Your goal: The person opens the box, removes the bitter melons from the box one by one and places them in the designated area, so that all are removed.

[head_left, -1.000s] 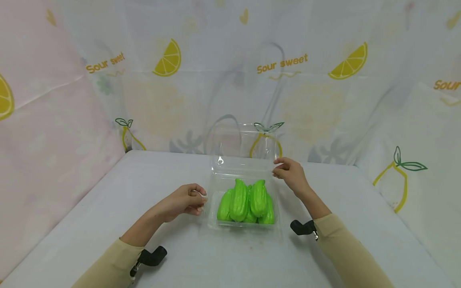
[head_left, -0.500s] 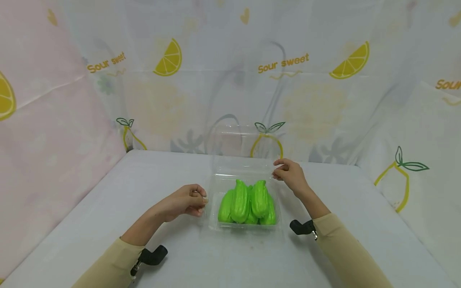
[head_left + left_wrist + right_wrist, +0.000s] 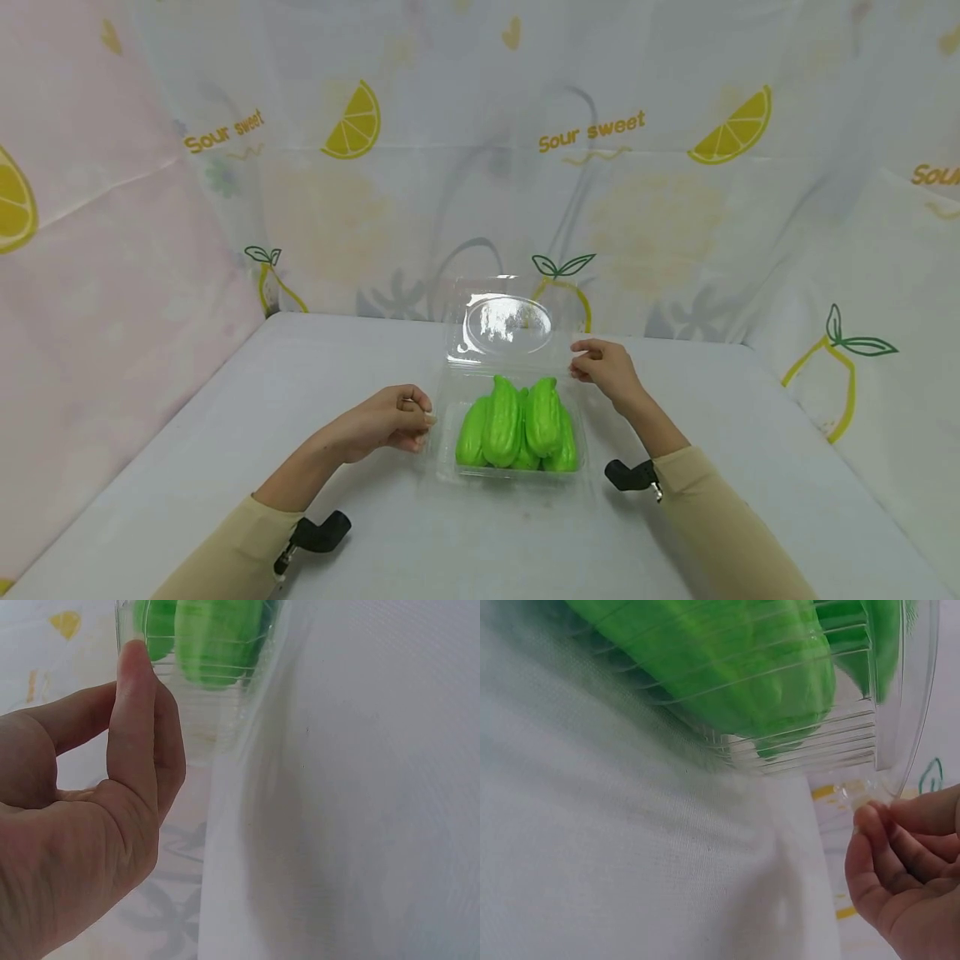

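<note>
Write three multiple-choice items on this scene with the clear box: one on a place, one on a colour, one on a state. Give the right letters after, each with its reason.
1. Where does the left hand rest?
A. at the left edge of the clear box
B. on the patterned backdrop
C. on the right sleeve

2. What colour are the vegetables in the box?
A. red
B. green
C. purple

3. How does the lid stand?
A. pressed shut over the vegetables
B. lying apart on the table
C. raised behind the box

Right letters: 1 A, since the head view shows the curled fingers pinching at the box's left rim. 2 B, since all views show bright green ribbed pieces. 3 C, since the lid stands up at the back, with the right hand pinching its corner, above the white table.
</note>
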A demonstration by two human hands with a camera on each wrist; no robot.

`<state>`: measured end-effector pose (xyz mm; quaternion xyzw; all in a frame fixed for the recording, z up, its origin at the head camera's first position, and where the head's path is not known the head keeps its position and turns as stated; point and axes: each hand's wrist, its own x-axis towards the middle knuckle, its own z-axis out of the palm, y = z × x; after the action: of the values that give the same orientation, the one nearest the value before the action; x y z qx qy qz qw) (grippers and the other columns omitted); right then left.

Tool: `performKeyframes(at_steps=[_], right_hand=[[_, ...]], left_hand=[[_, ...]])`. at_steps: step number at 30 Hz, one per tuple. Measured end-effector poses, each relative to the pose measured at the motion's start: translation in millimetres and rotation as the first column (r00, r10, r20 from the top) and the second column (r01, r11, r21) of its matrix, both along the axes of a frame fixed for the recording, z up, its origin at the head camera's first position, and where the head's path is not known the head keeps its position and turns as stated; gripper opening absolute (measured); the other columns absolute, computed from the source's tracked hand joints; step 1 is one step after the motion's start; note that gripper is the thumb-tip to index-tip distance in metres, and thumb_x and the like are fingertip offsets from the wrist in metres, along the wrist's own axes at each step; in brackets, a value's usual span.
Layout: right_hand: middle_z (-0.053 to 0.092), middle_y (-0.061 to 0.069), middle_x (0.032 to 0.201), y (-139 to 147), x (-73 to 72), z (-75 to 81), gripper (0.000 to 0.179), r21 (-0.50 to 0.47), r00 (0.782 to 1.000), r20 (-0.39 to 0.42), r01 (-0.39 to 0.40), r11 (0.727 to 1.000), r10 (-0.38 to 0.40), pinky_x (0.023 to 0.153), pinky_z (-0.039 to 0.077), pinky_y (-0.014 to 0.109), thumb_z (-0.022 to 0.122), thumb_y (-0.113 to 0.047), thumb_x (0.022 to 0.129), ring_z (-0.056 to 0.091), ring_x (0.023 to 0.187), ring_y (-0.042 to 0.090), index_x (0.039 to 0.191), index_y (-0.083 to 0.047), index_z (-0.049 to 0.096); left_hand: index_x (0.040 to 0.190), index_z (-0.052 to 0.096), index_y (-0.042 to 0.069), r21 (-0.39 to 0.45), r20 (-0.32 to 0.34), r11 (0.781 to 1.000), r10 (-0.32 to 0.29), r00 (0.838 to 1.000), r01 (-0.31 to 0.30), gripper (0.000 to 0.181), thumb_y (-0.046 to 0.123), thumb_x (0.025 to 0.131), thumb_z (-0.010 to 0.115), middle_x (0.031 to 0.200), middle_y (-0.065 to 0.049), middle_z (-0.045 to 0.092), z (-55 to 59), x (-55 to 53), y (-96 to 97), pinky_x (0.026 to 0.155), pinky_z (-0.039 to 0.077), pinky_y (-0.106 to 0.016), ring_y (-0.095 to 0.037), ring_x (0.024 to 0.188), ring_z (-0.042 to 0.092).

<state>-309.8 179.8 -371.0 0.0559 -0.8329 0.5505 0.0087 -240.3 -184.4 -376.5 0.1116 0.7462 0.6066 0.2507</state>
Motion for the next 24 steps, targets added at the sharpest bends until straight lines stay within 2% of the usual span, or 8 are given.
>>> performKeyframes(at_steps=[7,15,24], right_hand=[[0.072,0.019,0.096,1.5,-1.7,-1.3,0.036,0.009,1.0,0.018,-0.014,1.0,0.013,0.072,0.059,0.019,0.054,-0.005,0.098,0.065,0.072,0.001,0.129,0.012,0.055],[0.073,0.013,0.092,2.4,-4.8,-5.0,0.037,0.036,0.999,0.048,-0.008,0.999,0.006,0.071,0.058,0.02,0.053,-0.006,0.098,0.065,0.071,0.002,0.13,0.011,0.056],[0.072,0.005,0.084,1.4,-3.6,-6.9,0.037,0.011,0.997,0.074,-0.017,1.0,0.016,0.069,0.058,0.02,0.052,-0.006,0.098,0.065,0.07,0.003,0.129,0.013,0.055]], left_hand=[[0.11,0.043,-0.001,0.017,0.002,1.0,-0.008,1.0,0.008,0.024,0.009,0.095,0.06,0.072,-0.001,0.055,0.4,0.7,-1.0,0.063,0.057,-0.021,-0.011,0.065,0.059],[0.11,0.043,-0.001,0.011,0.01,1.0,-0.005,1.0,0.005,0.025,0.011,0.096,0.06,0.073,-0.001,0.056,1.4,0.9,-0.2,0.065,0.057,-0.022,-0.011,0.065,0.059],[0.109,0.042,-0.001,0.023,0.02,1.0,-0.018,1.0,0.017,0.026,0.011,0.096,0.06,0.073,-0.002,0.055,0.9,0.7,-0.9,0.065,0.057,-0.022,-0.011,0.066,0.059]])
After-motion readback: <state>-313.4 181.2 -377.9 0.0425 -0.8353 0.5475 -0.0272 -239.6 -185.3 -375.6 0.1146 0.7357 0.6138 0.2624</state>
